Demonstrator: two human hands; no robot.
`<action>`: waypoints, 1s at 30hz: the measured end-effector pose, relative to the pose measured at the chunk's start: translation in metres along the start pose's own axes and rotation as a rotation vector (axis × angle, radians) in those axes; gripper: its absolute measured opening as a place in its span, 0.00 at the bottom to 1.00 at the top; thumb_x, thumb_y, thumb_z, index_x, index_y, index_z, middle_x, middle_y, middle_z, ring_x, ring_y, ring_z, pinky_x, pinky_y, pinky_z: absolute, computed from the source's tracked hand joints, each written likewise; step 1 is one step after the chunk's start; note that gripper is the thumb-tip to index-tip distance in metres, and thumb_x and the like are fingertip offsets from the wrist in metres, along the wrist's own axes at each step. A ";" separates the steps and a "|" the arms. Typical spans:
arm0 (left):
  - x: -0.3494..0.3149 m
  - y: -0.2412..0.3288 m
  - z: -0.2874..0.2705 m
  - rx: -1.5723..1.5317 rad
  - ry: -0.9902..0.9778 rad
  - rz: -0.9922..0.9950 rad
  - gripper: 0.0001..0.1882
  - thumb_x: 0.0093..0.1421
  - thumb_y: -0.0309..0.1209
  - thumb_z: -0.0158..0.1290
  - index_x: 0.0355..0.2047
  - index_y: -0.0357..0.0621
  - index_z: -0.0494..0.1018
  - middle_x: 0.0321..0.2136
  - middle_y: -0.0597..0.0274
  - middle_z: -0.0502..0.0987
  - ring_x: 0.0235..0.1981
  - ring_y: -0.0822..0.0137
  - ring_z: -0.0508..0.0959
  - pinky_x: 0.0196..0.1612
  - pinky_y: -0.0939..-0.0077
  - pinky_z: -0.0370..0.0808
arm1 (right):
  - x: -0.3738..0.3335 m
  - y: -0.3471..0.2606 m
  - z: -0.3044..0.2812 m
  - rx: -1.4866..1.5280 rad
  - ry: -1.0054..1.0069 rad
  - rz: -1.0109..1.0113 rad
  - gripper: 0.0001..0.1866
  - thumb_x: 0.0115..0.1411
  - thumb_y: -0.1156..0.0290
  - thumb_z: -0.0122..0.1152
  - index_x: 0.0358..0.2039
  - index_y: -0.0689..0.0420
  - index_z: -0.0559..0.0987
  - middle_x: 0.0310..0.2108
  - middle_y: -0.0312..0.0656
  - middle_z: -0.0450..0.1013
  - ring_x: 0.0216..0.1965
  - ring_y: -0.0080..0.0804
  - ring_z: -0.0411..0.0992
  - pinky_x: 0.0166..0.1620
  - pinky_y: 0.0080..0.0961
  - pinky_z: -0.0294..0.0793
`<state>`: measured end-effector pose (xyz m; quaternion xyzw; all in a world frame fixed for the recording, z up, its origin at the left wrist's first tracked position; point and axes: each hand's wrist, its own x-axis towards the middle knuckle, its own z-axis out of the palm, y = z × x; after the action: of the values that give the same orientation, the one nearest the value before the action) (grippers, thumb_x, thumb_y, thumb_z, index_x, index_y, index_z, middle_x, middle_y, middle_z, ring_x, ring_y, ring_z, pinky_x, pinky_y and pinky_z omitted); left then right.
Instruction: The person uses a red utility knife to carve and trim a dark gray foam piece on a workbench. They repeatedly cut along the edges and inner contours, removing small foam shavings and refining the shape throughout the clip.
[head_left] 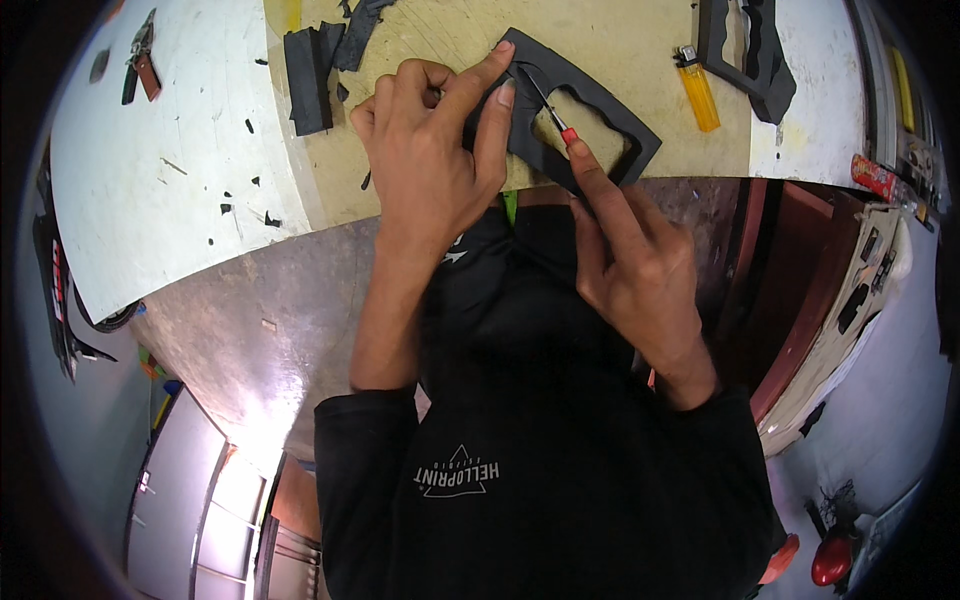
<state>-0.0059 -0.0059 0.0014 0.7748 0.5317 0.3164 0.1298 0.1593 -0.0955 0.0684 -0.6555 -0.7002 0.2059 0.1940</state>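
A flat black piece, foam-like, [562, 72] with a wavy-edged cutout lies near the table's front edge. My left hand [430, 145] grips its upper left corner, index fingertip and thumb pressed on the surface and the other fingers curled. In my right hand [640, 240] is a slim craft knife [569, 135] with a red part near its thin blade. The index finger stretches along the knife. Its blade points up and left, lying over the black piece between the cutout and my left thumb. Most of the knife's handle is hidden beneath my right fingers.
A yellow lighter [699, 92] lies right of the work, beside another black cutout piece [765, 70]. To the left are a black block [308, 85], small dark scraps [272, 219] and a brown-handled metal tool [147, 72]. The tan work surface [330, 180] ends close to my body.
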 end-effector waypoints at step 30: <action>-0.003 -0.004 0.007 0.006 0.052 0.011 0.18 0.56 0.37 0.63 0.48 0.62 0.83 0.29 0.70 0.69 0.32 0.68 0.69 0.42 0.69 0.58 | -0.027 -0.003 -0.036 0.097 -0.092 0.184 0.27 0.56 0.82 0.65 0.58 0.55 0.78 0.34 0.55 0.79 0.32 0.48 0.82 0.33 0.37 0.78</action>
<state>-0.0052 -0.0062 -0.0067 0.7698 0.5314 0.3355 0.1119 0.1777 -0.1216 0.1003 -0.6967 -0.6345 0.2862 0.1736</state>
